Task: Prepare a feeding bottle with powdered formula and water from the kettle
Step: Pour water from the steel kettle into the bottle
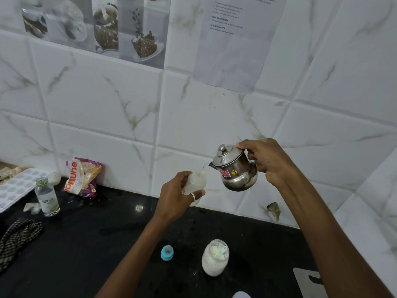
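Observation:
My left hand [176, 195] grips a small translucent feeding bottle [194, 181], held up above the black counter with its mouth open. My right hand [267, 162] holds a small steel kettle [235, 172] by its handle, tilted left. A thin stream of water runs from the spout into the bottle's mouth. On the counter below stand the bottle's blue teat cap [167, 252] and an open jar of white powder [215, 257] with a scoop inside.
At the left of the black counter [86, 244] stand a small glass bottle [47, 198], a purple Fortune packet [82, 177], a white ice tray [15, 190] and a checked cloth [17, 237]. A metal plate [307, 280] lies at the lower right. Tiled walls close the back and right.

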`<state>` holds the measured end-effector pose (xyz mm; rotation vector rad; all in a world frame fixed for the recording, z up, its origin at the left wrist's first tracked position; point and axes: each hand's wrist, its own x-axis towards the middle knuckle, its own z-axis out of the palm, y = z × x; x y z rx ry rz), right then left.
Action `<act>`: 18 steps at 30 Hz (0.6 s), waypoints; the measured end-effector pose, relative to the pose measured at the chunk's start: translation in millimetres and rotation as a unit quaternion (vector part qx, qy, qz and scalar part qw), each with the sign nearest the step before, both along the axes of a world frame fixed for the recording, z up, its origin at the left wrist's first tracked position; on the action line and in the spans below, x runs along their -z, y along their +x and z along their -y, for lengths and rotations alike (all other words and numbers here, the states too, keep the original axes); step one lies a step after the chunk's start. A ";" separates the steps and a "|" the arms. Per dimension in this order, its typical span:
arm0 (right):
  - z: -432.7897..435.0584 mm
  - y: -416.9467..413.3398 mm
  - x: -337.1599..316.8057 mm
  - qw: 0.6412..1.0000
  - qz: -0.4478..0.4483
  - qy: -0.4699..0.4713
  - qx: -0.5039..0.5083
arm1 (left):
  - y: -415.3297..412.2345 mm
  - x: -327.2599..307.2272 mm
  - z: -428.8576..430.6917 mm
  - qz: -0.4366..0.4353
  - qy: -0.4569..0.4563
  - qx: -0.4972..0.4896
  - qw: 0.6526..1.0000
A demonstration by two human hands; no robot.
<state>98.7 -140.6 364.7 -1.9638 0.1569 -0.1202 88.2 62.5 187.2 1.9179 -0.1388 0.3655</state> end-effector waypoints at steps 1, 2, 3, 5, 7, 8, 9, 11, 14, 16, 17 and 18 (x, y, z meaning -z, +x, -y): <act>-0.2 -0.3 -0.3 1.000 -0.001 0.000 0.000 | 0.3 0.3 0.0 0.000 0.001 0.000 1.000; -0.1 -0.1 -0.5 1.000 -0.001 -0.001 0.000 | 0.8 0.5 -0.1 -0.001 0.001 0.001 1.000; -0.1 -0.3 -0.7 1.000 0.000 -0.001 0.000 | 1.0 0.7 -0.1 0.000 0.001 0.001 1.000; 0.4 0.2 -0.6 1.000 0.000 0.000 -0.002 | 1.4 1.2 0.0 -0.001 0.002 0.002 1.000; 1.0 1.1 0.0 1.000 0.001 0.003 -0.002 | 1.6 2.2 0.0 -0.002 0.003 0.002 1.000; 1.0 1.5 0.0 1.000 0.001 0.004 -0.002 | 1.8 2.7 -0.2 -0.003 0.003 0.003 1.000; 1.0 1.5 0.0 1.000 0.001 0.003 -0.002 | 1.8 3.0 -0.3 -0.003 0.003 0.003 1.000; 0.8 1.5 -0.3 1.000 0.000 0.001 -0.003 | 2.0 3.0 -0.3 -0.004 0.004 0.005 1.000; 1.0 1.7 -0.2 1.000 0.000 0.002 -0.005 | 2.2 1.2 -0.5 -0.005 0.004 0.004 1.000; 1.2 1.7 0.4 1.000 -0.001 0.001 -0.007 | 2.3 -0.2 -0.4 -0.004 0.002 0.002 1.000; 1.1 1.4 0.4 1.000 -0.002 0.002 -0.007 | 2.2 -0.8 -0.5 -0.004 0.000 0.001 1.000; 1.1 1.3 0.5 1.000 -0.001 0.003 -0.007 | 2.3 -1.4 -0.5 -0.004 -0.003 0.001 1.000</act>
